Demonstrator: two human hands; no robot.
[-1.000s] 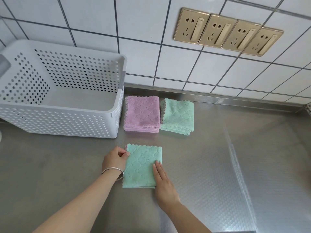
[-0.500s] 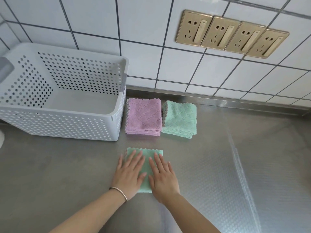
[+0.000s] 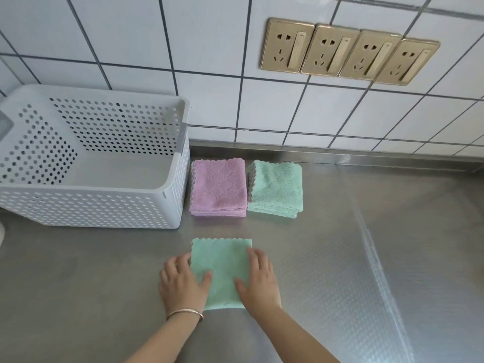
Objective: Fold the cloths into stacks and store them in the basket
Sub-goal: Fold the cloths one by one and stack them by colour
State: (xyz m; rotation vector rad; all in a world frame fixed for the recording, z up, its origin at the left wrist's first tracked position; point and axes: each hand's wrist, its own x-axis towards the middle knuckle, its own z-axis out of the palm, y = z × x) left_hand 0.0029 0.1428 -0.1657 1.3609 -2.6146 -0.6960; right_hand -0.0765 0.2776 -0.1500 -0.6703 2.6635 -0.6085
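A folded green cloth (image 3: 222,271) lies flat on the steel bench (image 3: 340,258) at the lower middle of the frame, its scalloped edge toward the wall. The person's left hand (image 3: 183,281) rests at the cloth's left edge, fingers spread and flat, thumb lying on the fabric; a thin bracelet (image 3: 184,313) circles that wrist. The right hand (image 3: 258,280) lies open on the cloth's right edge, its thumb also on the fabric. Neither hand grips anything; both press palm-down.

Above the cloth, toward the middle of the frame, sit two stacks side by side: a pink stack (image 3: 218,188) on the left and a green stack (image 3: 275,188) on the right, just touching or nearly so. The pink stack sits just beside the right wall of a white perforated basket (image 3: 91,205), which fills the left of the frame and holds no cloths that I can see.

Behind everything runs a white tiled wall (image 3: 131,35), with four gold-coloured sockets (image 3: 348,52) in a row at the upper right.
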